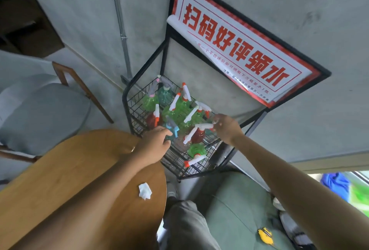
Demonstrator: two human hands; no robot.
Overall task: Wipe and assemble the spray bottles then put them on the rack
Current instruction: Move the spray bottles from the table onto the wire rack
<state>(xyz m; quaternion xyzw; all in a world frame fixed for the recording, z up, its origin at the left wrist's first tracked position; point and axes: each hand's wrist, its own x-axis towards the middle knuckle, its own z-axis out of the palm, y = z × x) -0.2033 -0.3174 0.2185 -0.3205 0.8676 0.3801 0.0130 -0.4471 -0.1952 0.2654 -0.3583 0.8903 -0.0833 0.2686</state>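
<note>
Now both hands, left and right, reach over racked spray bottles.

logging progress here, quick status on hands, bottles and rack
Left hand and right hand both over the wire rack, grips unclear. Spray bottles assembled, crowding the basket. White wipe on the table. Nothing blocking.

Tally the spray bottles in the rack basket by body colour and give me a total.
Green spray bottles: 6, though the crowded middle is blurred
Red spray bottles: 2
Teal or blue spray bottles: 2, one by the left hand, partly hidden
Total: about 10 in the wire rack
</note>
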